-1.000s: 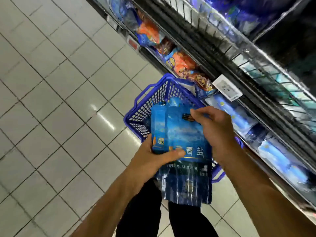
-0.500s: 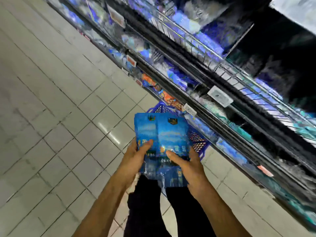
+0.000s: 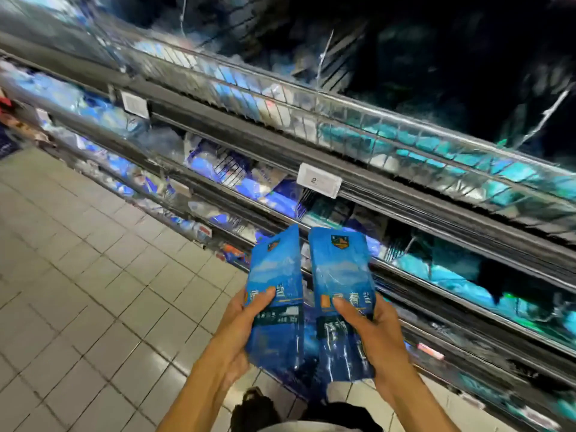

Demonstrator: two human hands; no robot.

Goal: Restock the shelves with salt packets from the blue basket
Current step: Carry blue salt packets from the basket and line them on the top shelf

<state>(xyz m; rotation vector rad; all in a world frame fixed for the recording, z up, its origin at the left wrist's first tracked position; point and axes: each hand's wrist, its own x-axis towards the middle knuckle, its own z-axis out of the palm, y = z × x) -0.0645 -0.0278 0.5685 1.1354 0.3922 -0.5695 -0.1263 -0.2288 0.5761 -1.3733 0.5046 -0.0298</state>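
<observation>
**Packets split, one per hand, raised to shelves**

A second ago both hands worked one bunch of packets over the basket; now the bunch is split. Left hand [image 3: 246, 319] grips the left packet [image 3: 276, 294], thumb across its front, fingers curled behind. Right hand [image 3: 371, 332] grips the right packet [image 3: 341, 294] the same way. Both packets are upright, side by side, a narrow gap between, held just in front of the shelves [image 3: 358, 188]. View has swung up from the floor to the racks, so the basket is out of sight (probably below the hands). Judgement: pick-up done, placing comes next.

Counts: 2 packets in hand, 2 hands, 2 readable price tags [image 3: 318, 181]; shelf stock too blurred to count.
</observation>
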